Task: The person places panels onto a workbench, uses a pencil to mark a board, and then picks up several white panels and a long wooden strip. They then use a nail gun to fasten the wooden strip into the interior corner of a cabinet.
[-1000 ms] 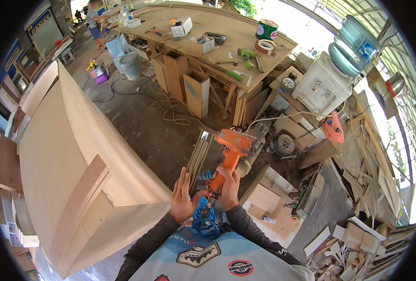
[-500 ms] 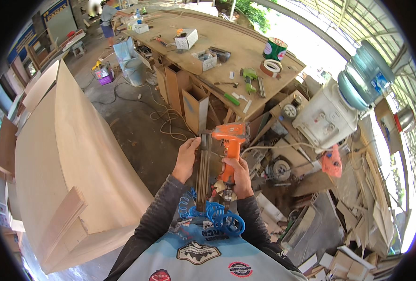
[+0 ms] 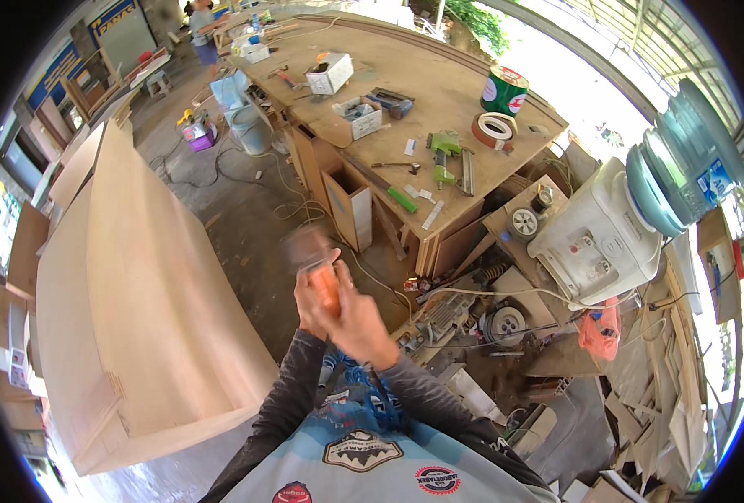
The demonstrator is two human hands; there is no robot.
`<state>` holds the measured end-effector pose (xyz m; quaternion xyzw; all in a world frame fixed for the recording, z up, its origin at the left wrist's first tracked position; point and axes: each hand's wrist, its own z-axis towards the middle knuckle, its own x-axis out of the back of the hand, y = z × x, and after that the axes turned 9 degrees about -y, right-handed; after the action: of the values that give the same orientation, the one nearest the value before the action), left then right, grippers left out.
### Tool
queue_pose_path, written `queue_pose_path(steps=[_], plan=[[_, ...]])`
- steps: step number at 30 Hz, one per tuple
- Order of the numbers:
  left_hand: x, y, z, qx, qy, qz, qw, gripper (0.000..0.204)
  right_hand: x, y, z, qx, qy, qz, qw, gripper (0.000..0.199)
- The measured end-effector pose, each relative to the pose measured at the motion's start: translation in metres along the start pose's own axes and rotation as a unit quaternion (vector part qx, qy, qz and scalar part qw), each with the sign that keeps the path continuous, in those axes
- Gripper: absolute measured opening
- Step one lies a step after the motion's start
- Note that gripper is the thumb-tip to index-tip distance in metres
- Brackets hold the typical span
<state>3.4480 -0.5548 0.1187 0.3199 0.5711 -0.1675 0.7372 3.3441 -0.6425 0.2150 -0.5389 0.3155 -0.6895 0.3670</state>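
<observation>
An orange air nail gun (image 3: pixel 325 289) is held in front of my chest, its head tilted up and smeared by motion. My left hand (image 3: pixel 305 306) closes round it from the left side. Crossing over from the right, my right hand (image 3: pixel 360 329) grips it too, fingers overlapping the left ones and hiding much of the tool. A blue coiled air hose (image 3: pixel 380 407) hangs below, against my shirt. To my left stands a large pale plywood piece (image 3: pixel 158 277) with slanted sides.
Ahead is a wooden workbench (image 3: pixel 422 77) with a green nail gun (image 3: pixel 445 155), a paint can (image 3: pixel 504 90) and a tape roll (image 3: pixel 496 126). On the right stands a water dispenser (image 3: pixel 594 239) amid wood scraps. Cables cross the floor. Another person (image 3: pixel 202 29) is far left.
The nail gun has swung left and turned, so its long magazine no longer shows clearly. My right hand has moved left across to my left hand. The view has shifted slightly.
</observation>
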Motion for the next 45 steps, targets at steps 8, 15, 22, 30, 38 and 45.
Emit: queue_pose_path(steps=[8,15,22,30,38,45], plan=[[0.017,0.01,0.011,-0.082,0.063,0.025,0.994,0.059,-0.001,-0.009,0.027,-0.058,-0.073,0.009,0.996,0.057],[0.032,0.024,0.099,0.05,0.321,0.19,0.927,0.035,0.051,0.055,0.047,-0.255,0.042,0.278,0.925,0.029],[0.076,-0.012,0.276,0.018,0.083,0.672,0.736,0.027,0.073,0.117,0.012,-0.309,0.301,0.398,0.81,0.016],[0.106,-0.077,0.391,0.009,-0.193,0.908,0.372,0.024,0.065,0.097,0.0,-0.297,0.512,0.388,0.706,0.032],[0.092,-0.095,0.382,0.032,-0.471,0.808,0.354,0.032,0.056,0.09,-0.009,-0.274,0.61,0.374,0.642,0.038],[0.106,-0.097,0.401,-0.047,-0.475,0.813,0.334,0.013,0.059,0.102,0.009,-0.181,0.641,0.431,0.609,0.038]])
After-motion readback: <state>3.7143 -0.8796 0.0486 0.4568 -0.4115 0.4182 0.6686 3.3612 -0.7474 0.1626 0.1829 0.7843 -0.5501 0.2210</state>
